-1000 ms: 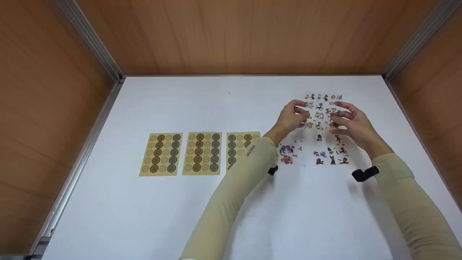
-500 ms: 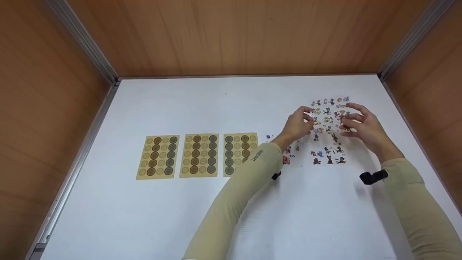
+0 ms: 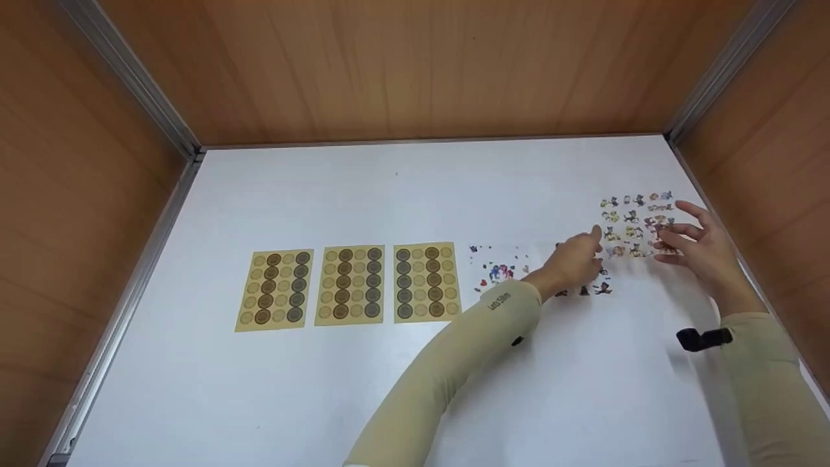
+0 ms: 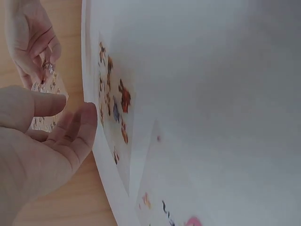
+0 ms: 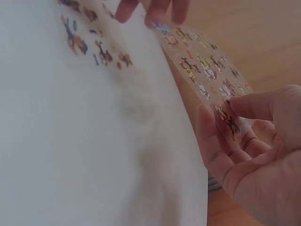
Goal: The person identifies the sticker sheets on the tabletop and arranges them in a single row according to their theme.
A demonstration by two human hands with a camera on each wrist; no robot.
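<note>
A clear sticker sheet (image 3: 632,231) printed with small cartoon figures is held up off the table. My right hand (image 3: 703,253) pinches its right edge between thumb and fingers, plainly so in the right wrist view, where the sheet (image 5: 204,66) slants away. At its left edge is my left hand (image 3: 570,261), thumb raised. In the left wrist view this left hand (image 4: 44,136) has its thumb and fingers apart with nothing gripped between them. Beneath it another clear sticker sheet (image 4: 113,103) lies on the table, partly covered in the head view.
One more clear sticker sheet (image 3: 500,271) lies left of the left hand, its lower part hidden by the forearm. Further left, three tan sheets of round stickers (image 3: 275,288) lie in a row. Wooden panels (image 3: 415,71) stand along the table's back and sides.
Both hands have moved right with the held sheet. My left hand has let go of the sheet's left edge and dropped lower, while the right hand keeps its pinch. The leftmost clear sheet shows more.
</note>
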